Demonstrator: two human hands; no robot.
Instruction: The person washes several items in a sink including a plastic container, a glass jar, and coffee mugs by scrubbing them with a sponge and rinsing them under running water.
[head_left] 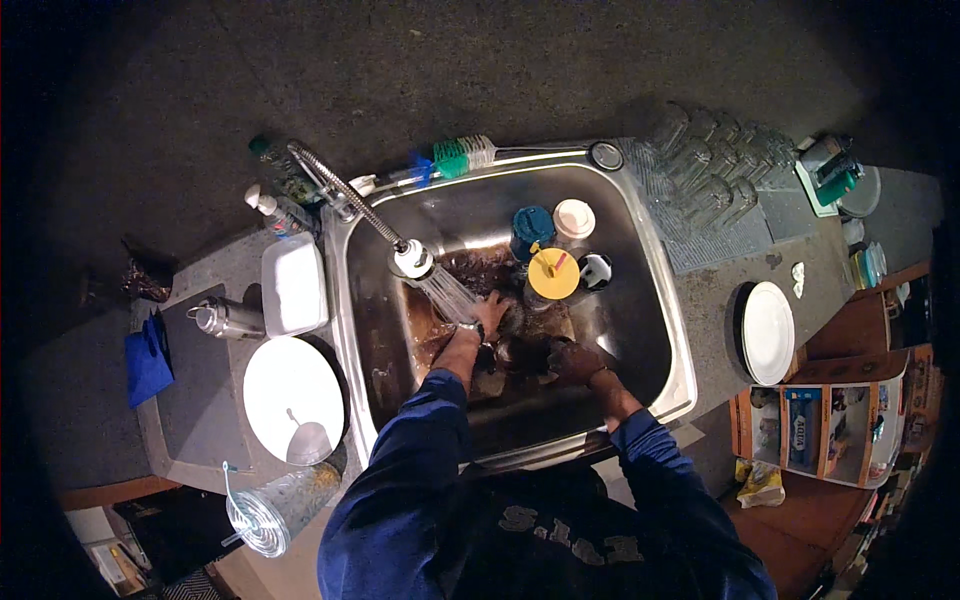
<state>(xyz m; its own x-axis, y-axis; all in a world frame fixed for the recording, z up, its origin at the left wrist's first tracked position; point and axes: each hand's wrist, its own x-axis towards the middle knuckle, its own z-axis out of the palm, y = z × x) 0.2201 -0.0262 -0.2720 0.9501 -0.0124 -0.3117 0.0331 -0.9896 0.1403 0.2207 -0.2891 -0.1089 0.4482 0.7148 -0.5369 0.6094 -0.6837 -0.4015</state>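
Both of my hands are down in a stainless steel sink [632,345]. My left hand [488,316] has its fingers stretched out under the spray from the faucet head [413,260]. My right hand [574,362] is closed, in shadow, near the sink's front side. Its fingers seem wrapped round a dark thing that I cannot make out. Dark, wet shapes lie between the hands. Beyond them in the sink stand a cup with a yellow lid [553,273], a dark teal container [532,230], a cream round cup [574,218] and a black-and-white cup [596,270].
On the left counter are a white plate [280,385], a white rectangular dish [295,287], a metal bottle [228,319] and a clear tumbler [285,505]. Several drinking glasses [712,165] stand on a grey mat [715,240] at right. Another white plate [768,333] lies nearer.
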